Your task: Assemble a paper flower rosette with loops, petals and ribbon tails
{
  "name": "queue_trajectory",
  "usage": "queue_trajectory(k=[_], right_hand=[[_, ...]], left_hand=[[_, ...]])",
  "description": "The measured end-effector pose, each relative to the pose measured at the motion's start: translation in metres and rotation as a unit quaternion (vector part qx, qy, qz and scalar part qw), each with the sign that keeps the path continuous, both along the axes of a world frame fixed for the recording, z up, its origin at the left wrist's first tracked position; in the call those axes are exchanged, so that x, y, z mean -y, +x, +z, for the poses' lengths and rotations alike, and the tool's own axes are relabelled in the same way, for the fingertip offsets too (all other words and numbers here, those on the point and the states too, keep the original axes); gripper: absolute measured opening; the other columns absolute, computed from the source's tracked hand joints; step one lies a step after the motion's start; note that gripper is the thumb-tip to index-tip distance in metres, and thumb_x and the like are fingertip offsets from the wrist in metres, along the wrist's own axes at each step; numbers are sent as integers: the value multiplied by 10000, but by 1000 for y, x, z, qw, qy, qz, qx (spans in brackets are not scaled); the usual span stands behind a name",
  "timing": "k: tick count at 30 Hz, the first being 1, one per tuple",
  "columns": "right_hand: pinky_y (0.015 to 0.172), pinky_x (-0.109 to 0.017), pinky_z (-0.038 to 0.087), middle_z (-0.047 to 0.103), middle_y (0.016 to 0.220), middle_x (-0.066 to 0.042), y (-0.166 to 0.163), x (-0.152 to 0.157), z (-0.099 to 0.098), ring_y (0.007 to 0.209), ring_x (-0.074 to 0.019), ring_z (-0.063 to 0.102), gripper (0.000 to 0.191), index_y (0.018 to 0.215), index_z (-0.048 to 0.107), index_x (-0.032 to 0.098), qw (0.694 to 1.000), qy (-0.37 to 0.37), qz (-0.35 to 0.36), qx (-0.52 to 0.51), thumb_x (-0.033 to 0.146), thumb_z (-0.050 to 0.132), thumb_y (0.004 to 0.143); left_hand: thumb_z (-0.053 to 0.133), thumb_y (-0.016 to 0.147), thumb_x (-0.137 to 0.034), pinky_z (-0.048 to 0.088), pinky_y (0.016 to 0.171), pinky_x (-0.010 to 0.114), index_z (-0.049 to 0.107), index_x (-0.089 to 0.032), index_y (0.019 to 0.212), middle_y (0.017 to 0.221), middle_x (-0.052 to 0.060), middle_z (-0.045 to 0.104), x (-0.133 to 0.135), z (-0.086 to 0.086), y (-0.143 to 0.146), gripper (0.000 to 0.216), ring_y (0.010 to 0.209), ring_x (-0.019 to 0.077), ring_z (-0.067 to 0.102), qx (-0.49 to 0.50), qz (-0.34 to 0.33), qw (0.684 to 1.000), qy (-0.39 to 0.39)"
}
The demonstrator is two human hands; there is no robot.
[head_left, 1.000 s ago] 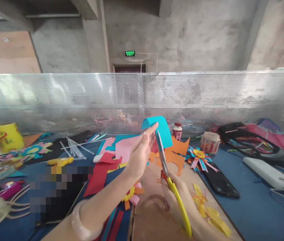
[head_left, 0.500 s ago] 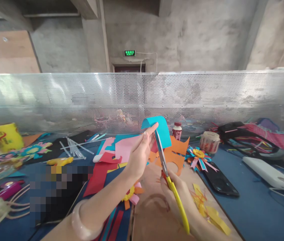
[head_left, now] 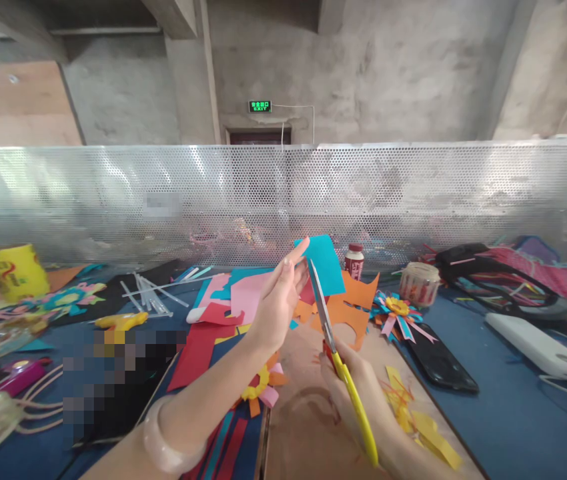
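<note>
Blue paper (head_left: 324, 261): flat turquoise piece, held up in the air above the middle of the tabletop, pinched at its left edge; scissors blades at its lower left edge.
Screen (head_left: 413, 193): perforated metal, running across the whole width behind the tabletop.
Tabletop (head_left: 513, 413): blue surface, strewn with craft bits; brown board (head_left: 303, 427) lying near the front edge under the hands.
Paper pile (head_left: 223, 313): red, pink and blue sheets overlapping, left of the held piece; orange cutout (head_left: 353, 307) just behind the scissors.
Black bag (head_left: 503, 280): far right, with a white flat case (head_left: 538, 347) in front of it.
Phone (head_left: 438, 367): dark, face up, right of the board, touching a ribbon flower (head_left: 397, 308).
Yellow cup (head_left: 13, 272): far left, upright.
Left hand (head_left: 278, 300): raised, fingers mostly straight, forefinger and thumb closed on the blue paper's left edge; pale bangle (head_left: 163, 440) on the wrist.
Right hand (head_left: 353, 393): low over the board, closed around the yellow handles of the scissors.
Scissors (head_left: 336, 353): yellow handles, steel blades pointing up and away, tips at the blue paper; hard to tell how far the blades are apart.
Glue gun (head_left: 121, 322): yellow, lying left of the paper pile, clear glue sticks (head_left: 148, 297) beyond it.
Tape roll (head_left: 418, 283): right of a small red-capped bottle (head_left: 354, 261), both upright near the screen.
Yellow scraps (head_left: 423, 427): thin strips on the board, right of the right hand.
</note>
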State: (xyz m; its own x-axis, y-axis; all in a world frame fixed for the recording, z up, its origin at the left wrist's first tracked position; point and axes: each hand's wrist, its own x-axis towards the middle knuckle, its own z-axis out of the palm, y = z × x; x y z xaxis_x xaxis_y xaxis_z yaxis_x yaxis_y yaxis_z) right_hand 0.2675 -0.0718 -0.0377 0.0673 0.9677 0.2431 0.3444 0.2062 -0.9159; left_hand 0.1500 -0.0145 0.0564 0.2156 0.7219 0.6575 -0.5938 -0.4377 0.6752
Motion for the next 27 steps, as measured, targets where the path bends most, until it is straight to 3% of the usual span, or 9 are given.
queue_trajectory(k=[6, 14, 22, 27], right_hand=[[421, -194, 278, 329, 562, 73, -1, 0, -1, 467, -89, 390, 78, 706, 447, 200, 1000, 4, 4, 8, 271, 471, 728], [440, -202, 275, 351, 554, 71, -1, -2, -2, 485, -94, 385, 217, 737, 467, 195, 1000, -24, 8, 12, 398, 421, 800], [437, -195, 271, 329, 560, 80, -3, -1, 2, 482, -81, 360, 210, 686, 373, 211, 999, -39, 5, -15, 380, 454, 781], [430, -202, 294, 390, 587, 66, -3, 0, 3, 472, -87, 395, 215, 768, 457, 196, 998, -55, 8, -6, 410, 439, 789]], left_hand=[[372, 944, -399, 231, 1127, 363, 573, -254, 1231, 1375, -20, 493, -8, 0, -5, 379, 1340, 222, 323, -16, 2, 1000, -9], [371, 949, -382, 273, 1105, 349, 620, -224, 1173, 1316, 11, 557, -10, 1, -7, 371, 1299, 217, 394, -12, 9, 1000, -8], [354, 956, -369, 265, 1108, 356, 622, -224, 1169, 1320, 13, 554, -5, 0, -2, 372, 1310, 216, 377, 12, -3, 1000, -17], [347, 953, -380, 260, 1106, 364, 632, -223, 1157, 1307, 23, 565, -2, 1, 0, 384, 1307, 225, 382, 17, -14, 999, -24]])
